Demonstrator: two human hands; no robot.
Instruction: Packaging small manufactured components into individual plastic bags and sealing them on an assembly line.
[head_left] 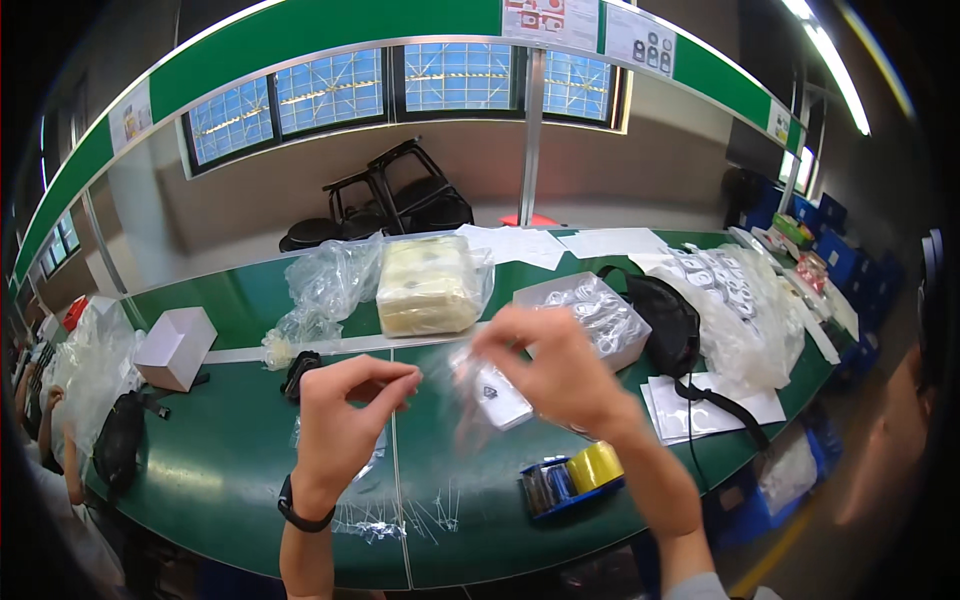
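Observation:
My left hand (335,420), a dark band on its wrist, is raised over the green table with thumb and forefinger pinched together; anything between the tips is too small to make out. To its right, my right hand (560,365) has its fingers curled and closed at the top of a clear plastic bag (455,395), which is smeared by motion. A white flat packet (502,400) with a small dark printed mark shows just below the right hand; whether it is inside the bag or behind it, I cannot tell. Several thin pin-like pieces (435,515) lie below my left hand.
A tape dispenser with yellow tape (595,467) stands near the front edge. Behind are an open box of small bagged parts (625,350), a plastic-wrapped cream block (428,285) and a black pouch (665,325). Leftward sit a white box (175,350) and another person's arm (72,465).

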